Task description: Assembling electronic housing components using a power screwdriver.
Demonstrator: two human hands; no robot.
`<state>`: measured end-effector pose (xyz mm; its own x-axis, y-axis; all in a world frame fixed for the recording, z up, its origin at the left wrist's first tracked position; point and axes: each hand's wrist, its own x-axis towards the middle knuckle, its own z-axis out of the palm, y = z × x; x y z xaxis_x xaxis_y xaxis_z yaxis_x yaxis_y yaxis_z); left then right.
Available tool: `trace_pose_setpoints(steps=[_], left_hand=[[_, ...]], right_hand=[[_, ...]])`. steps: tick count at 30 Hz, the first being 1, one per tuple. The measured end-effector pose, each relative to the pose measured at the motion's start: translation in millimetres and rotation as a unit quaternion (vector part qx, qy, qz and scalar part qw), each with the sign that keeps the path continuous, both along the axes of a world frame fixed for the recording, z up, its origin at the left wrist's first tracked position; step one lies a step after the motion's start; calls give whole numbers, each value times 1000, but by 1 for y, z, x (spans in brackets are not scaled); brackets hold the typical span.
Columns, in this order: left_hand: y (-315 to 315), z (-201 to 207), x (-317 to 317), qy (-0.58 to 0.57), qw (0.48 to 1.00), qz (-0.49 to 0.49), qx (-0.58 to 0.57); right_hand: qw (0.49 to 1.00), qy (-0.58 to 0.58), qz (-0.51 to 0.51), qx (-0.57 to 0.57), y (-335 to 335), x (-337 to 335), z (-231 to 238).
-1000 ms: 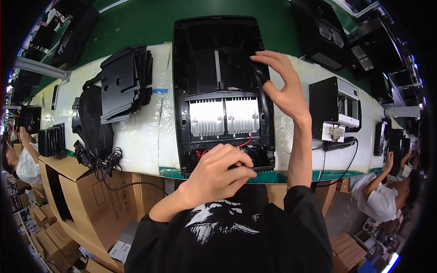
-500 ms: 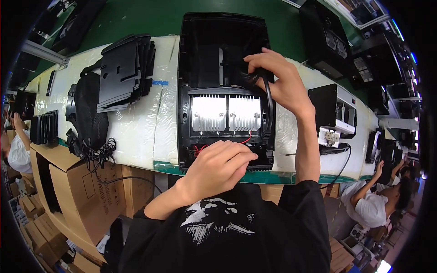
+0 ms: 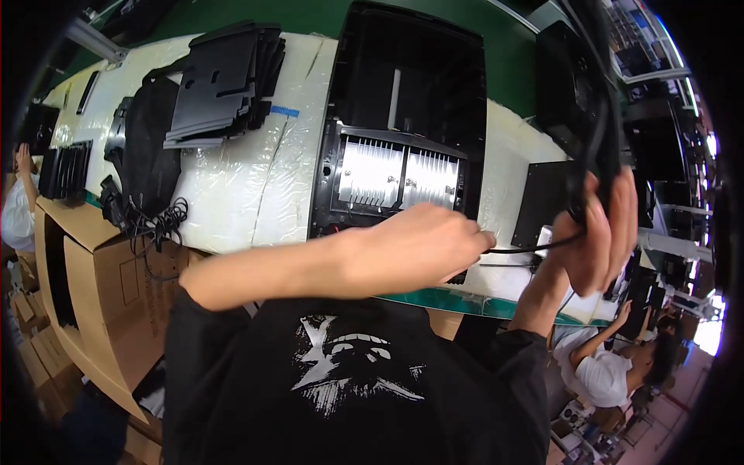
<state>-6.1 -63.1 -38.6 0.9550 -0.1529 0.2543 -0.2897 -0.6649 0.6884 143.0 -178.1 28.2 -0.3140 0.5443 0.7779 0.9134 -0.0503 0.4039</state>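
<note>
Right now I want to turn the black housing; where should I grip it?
Probably the long side walls of the black housing, from left and right: beyond the heatsinks both edges lie bare, while the left hand partly covers the near end.

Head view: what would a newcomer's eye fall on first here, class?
First, the bright silver fins inside the black case, mid-picture on the white table. Next, the black cord running between the left hand, over the case's near end, and the right hand. Then the dark panels stacked at left.
</note>
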Motion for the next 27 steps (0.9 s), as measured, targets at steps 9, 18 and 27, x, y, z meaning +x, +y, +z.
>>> trace_pose_setpoints(steps=[9, 18, 27], left_hand=[[3, -20, 17, -14, 995, 71, -67], [13, -4, 13, 27, 994, -34, -96], [-5, -5, 4, 38, 999, 0, -16]], right_hand=[[964, -157, -209, -50, -104, 8, 3], [505, 657, -310, -466, -145, -68, -28], [517, 812, -6, -269, -102, -61, -82]])
